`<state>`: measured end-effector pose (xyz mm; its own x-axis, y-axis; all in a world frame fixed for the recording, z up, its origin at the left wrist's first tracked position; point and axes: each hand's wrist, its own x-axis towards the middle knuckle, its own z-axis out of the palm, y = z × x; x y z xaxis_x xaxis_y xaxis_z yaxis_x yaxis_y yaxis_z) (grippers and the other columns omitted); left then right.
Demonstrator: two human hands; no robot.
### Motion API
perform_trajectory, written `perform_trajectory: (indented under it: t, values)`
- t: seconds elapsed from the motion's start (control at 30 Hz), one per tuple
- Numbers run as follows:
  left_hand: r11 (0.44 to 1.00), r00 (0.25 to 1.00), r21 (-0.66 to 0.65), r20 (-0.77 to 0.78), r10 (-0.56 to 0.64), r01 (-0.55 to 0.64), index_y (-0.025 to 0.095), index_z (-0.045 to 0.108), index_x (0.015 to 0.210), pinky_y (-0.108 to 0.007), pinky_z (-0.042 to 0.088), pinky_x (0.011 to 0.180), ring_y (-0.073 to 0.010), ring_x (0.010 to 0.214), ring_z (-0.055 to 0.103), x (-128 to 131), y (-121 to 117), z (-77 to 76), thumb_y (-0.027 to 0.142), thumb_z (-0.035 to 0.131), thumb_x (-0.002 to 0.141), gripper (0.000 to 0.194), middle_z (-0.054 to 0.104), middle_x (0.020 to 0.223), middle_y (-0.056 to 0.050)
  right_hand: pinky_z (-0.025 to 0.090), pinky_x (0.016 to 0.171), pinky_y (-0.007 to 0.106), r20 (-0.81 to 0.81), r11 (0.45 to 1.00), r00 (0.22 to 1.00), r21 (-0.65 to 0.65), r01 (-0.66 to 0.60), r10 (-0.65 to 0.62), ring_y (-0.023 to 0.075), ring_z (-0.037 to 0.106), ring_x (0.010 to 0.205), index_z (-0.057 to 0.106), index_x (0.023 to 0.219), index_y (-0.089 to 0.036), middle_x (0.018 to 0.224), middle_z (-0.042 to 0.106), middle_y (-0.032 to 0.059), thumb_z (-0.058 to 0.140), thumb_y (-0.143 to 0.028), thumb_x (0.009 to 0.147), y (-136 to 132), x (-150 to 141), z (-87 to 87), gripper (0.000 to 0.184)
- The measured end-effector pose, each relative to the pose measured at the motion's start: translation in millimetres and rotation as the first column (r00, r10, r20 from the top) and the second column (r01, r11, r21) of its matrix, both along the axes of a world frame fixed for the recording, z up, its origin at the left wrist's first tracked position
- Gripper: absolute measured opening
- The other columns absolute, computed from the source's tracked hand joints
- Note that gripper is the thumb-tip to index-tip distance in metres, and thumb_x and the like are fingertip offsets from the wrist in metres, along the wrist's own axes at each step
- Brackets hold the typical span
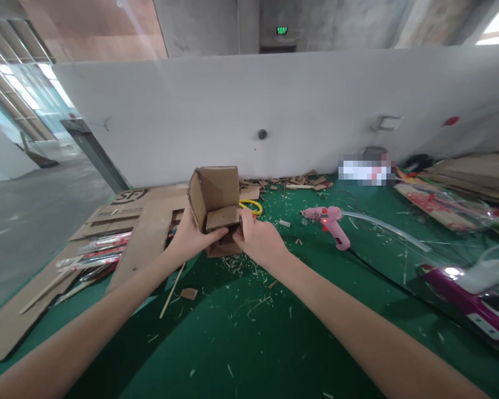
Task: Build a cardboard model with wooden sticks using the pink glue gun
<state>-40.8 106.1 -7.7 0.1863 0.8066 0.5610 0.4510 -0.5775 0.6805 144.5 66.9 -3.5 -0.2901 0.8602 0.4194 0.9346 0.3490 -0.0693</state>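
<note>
A: ok so holding what, exactly?

B: A small open cardboard box [220, 187], gripped right between both hands, over the green tabletop [241, 360]. Left hand [191, 235] wrapped round the left wall, thumb laid along the front of the inner ledge [222, 218]. Right hand [258, 238] pinching the right edge, fingers bent in tight. So closed up on the cardboard from both sides tbh. Can't make out the fingertips tucked behind.

A: nice, and around the grip?

B: Just behind and right, a yellow loop [259, 209], partly covered by the right hand. Farther back, cardboard scraps [303, 182] along the foot of the white board [216, 111]. Off to the right, a pink glue gun [327, 215], little light glowing, clear stick [382, 224] out the back, black cord [374, 271] trailing nearer and right. Well past that, a purple device [461, 293].

A: and left of the grip?

B: Flat cardboard sheets [149, 213] with "SF" printed on, plus plastic-wrapped packets [102, 252]. Nearer and slightly left, a thin wooden stick [173, 290] beside a small cardboard piece [189, 293]. Just below the grip, pale shavings [243, 265], scattered everywhere lol.
</note>
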Motion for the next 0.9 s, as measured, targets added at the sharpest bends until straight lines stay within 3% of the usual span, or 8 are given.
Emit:
perform_trajectory:
  t: [0.33,0.9]
  values:
    - [0.999,1.0,0.044,-0.016,-0.019,0.019,0.015,0.035,0.137,-0.048,0.041,0.109,-0.0298,0.126,0.053,-4,6,-8.6,0.043,0.078,0.07,0.084,0.056,0.129,-0.016,0.041,0.053,0.029,-0.128,1.0,0.992,0.026,0.012,-0.008,0.0247,0.069,0.065,0.042,0.116,-0.011,0.076,0.07,0.0092,0.037,-0.023,0.089,3,1,-4.8,0.03]
    - [0.999,1.0,0.034,-0.026,0.014,-0.013,0.014,0.038,0.132,-0.049,0.039,0.109,-0.0319,0.13,0.048,-5,8,-15.1,0.047,0.078,0.068,0.083,0.051,0.133,-0.018,0.042,0.055,0.03,-0.185,0.999,0.983,-0.038,-0.001,-0.006,0.0248,0.069,0.067,0.039,0.117,-0.012,0.081,0.071,0.0106,0.038,-0.024,0.087,1,0,-2.7,0.032]
